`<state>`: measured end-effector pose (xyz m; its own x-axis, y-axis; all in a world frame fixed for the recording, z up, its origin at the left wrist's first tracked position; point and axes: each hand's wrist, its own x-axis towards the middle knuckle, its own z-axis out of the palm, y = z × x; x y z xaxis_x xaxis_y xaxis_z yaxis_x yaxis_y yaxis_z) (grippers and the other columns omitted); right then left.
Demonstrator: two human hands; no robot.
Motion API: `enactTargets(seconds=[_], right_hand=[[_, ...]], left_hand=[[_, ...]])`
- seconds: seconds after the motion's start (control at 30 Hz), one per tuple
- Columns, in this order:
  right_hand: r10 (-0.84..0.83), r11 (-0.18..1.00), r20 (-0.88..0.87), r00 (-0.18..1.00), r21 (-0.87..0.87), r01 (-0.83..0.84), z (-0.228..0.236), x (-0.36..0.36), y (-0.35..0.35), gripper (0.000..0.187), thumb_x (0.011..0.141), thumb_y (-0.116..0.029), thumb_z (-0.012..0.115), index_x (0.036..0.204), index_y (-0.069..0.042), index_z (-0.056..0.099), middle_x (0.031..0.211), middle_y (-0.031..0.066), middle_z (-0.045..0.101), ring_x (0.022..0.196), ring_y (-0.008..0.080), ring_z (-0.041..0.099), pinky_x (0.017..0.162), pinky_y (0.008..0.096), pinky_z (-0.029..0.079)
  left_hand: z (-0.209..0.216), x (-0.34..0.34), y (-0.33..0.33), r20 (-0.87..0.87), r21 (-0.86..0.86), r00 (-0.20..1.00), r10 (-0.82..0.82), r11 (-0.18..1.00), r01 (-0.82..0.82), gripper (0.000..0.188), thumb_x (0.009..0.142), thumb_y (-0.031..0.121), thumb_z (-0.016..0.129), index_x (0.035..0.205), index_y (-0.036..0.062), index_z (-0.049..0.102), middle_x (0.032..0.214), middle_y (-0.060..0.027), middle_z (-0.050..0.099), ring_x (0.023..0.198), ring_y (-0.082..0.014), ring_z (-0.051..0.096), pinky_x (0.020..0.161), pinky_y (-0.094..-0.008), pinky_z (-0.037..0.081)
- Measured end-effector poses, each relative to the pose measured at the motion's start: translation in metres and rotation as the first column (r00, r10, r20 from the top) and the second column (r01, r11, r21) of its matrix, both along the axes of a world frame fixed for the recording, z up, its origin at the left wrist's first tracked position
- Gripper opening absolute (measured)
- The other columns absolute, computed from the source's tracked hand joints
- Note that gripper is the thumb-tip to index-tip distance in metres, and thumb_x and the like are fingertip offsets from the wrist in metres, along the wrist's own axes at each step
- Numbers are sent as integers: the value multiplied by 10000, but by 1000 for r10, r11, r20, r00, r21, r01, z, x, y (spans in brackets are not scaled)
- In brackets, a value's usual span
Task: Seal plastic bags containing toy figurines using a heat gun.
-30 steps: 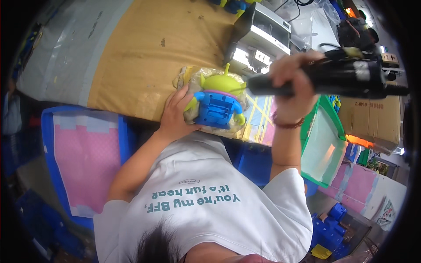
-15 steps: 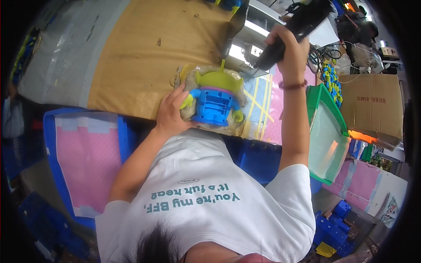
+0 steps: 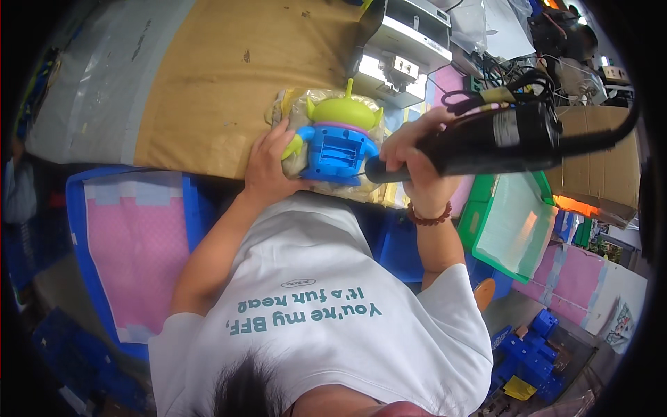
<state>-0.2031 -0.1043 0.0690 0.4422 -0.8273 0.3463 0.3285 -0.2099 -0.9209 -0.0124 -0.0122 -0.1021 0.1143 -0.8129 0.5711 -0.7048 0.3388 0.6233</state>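
Note:
A toy figure (image 3: 338, 148) with a green head, one antenna and a blue body lies on a plastic-wrapped pad (image 3: 295, 111). Slots of an open compartment show in its blue body. My left hand (image 3: 271, 158) grips the figure at its left side, fingers by the green hand and thumb at its base. In my right hand (image 3: 422, 156) is a black corded electric screwdriver (image 3: 486, 142), held nearly level. Its thin bit reaches the lower right of the blue body; whether it sits in a screw hole I cannot tell.
Beyond the figure stands a white metal device (image 3: 396, 59). To the right are a green tray (image 3: 479, 219), a cardboard box (image 3: 597, 149) and cables. At the left, a blue bin (image 3: 83, 236) has a pink lining. Brown sheeting (image 3: 208, 90) covers the table.
My right hand has come down and toward me with the electric screwdriver, bringing its bit to the toy figure's lower right. My left hand stays on the figure.

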Motion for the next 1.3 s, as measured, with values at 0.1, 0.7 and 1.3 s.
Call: enactTargets(seconds=[0.1, 0.7, 1.3], right_hand=[[171, 981, -29, 985, -90, -173, -13, -7, 2, 358, 808, -70, 660, 1072, -72, 418, 695, 55, 531, 554, 167, 537, 574, 328, 480], [391, 919, -52, 919, -19, -393, -24, -18, 5, 143, 814, -75, 483, 952, -43, 468, 835, 77, 521, 783, 174, 516, 814, 280, 408], [-314, 940, -122, 942, -178, 290, 14, 20, -169, 241, 763, -25, 646, 942, 56, 507, 682, 106, 598, 594, 187, 596, 595, 287, 483]], left_hand=[[0, 0, 0, -9, 4, 1000, -13, 1000, 13, 1000, 514, 347, 898, 1320, 111, 355, 1381, -230, 441, 1221, -371, 482, 1009, -482, 372], [2, 2, -1, 50, -43, 999, 1, 999, 2, 1033, 522, 380, 900, 1332, 84, 333, 1367, -259, 451, 1164, -418, 517, 970, -483, 417], [0, 1, -2, 5, -43, 1000, -3, 999, 3, 1002, 526, 360, 891, 1324, 85, 350, 1376, -238, 442, 1216, -366, 494, 987, -477, 387]])
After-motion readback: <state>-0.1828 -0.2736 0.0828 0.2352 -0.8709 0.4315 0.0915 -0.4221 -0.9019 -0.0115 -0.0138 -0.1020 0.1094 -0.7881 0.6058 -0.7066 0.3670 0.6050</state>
